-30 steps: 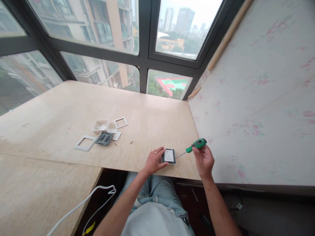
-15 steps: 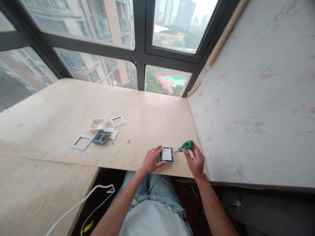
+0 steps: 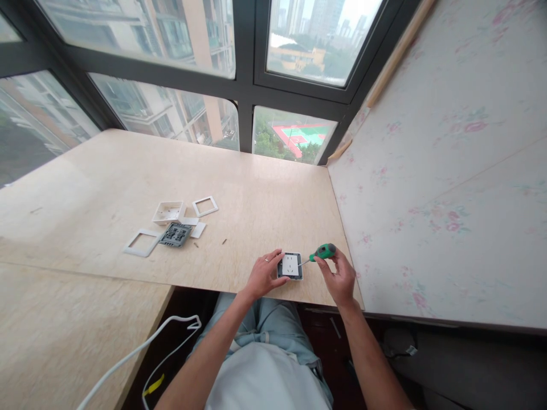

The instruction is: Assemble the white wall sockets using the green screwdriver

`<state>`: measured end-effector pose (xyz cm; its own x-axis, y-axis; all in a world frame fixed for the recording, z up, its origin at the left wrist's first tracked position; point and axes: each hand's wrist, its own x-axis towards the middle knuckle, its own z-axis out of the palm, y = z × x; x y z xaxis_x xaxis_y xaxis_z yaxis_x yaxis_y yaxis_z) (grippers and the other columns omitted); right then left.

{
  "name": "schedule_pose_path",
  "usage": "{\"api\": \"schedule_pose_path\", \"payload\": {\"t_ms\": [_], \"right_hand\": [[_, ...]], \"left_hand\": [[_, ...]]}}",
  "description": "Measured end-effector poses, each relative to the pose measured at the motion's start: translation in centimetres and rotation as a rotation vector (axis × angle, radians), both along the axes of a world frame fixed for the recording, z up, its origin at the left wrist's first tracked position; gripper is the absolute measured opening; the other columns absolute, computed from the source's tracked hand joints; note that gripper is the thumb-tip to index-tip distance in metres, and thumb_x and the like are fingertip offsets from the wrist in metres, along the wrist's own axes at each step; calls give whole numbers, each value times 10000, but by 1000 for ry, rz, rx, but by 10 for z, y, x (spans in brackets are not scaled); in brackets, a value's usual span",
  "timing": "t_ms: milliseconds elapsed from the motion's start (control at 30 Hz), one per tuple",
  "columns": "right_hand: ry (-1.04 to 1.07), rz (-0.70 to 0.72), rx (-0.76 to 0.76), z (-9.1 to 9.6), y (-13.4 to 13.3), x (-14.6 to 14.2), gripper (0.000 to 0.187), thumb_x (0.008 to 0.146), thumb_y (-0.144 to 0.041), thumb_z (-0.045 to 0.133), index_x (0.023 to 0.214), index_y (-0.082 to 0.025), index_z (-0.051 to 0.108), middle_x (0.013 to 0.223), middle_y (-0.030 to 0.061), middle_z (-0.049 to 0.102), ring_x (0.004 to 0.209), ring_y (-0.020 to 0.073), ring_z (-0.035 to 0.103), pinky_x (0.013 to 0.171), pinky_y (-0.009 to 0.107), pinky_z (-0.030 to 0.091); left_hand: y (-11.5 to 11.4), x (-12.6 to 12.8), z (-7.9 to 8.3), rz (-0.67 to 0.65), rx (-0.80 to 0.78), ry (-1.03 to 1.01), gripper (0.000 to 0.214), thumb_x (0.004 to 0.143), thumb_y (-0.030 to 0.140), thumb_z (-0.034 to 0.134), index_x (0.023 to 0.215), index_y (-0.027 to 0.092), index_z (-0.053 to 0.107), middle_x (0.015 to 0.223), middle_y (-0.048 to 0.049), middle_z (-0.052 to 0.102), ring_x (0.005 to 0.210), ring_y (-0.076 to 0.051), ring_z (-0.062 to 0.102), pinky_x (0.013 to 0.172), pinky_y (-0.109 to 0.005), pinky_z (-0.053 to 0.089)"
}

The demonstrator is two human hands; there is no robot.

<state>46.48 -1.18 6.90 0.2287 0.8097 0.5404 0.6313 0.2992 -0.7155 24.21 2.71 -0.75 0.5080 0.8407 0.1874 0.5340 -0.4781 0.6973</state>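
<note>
A wall socket point(image 3: 290, 266) with a white slotted face and dark grey edges lies near the front edge of the wooden surface. My left hand point(image 3: 265, 274) grips it from the left, fingers along the far side and thumb along the near side. My right hand point(image 3: 339, 277) holds a green and black screwdriver point(image 3: 323, 251) by its handle, tilted, with the shaft pointing left and down. Its tip meets the right side of the socket; whether it sits in a screw or a gap is too small to tell.
Left on the surface lie a white back box point(image 3: 169, 212), a grey socket module point(image 3: 175, 234), white frames point(image 3: 141, 243) point(image 3: 205, 206) and small screws point(image 3: 224, 241). A papered wall point(image 3: 427, 199) bounds the right side. A white cable point(image 3: 141, 347) hangs at lower left.
The view has shifted slightly. Both hands stay at the socket, and the screwdriver tip remains against its right side with almost no visible movement.
</note>
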Motion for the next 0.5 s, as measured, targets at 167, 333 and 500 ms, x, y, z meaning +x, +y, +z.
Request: {"api": "schedule_pose_path", "payload": {"t_ms": [167, 333, 500], "right_hand": [[-68, 49, 52, 5, -1, -2, 309, 831, -311, 721, 1098, -197, 616, 948, 79, 725, 833, 221, 713, 784, 411, 618], [-167, 118, 61, 20, -1, -7, 276, 839, -289, 698, 1090, -217, 608, 936, 66, 718, 827, 209, 706, 761, 374, 619], [-236, 179, 92, 29, -2, -8, 309, 844, -235, 661, 1143, -229, 586, 946, 63, 719, 853, 213, 713, 777, 371, 619]], "left_hand": [[-1, 0, 0, 5, 6, 6, 692, 801, 438, 728, 1411, 266, 451, 1494, -112, 458, 1335, -299, 473, 1075, -469, 403], [-1, 1, 1, 5, 9, 3, 699, 802, 447, 724, 1418, 269, 446, 1491, -115, 460, 1338, -303, 471, 1078, -473, 400], [-1, 0, 1, 1, 4, 0, 704, 801, 449, 727, 1417, 258, 446, 1493, -115, 458, 1342, -303, 467, 1080, -476, 395]]}}
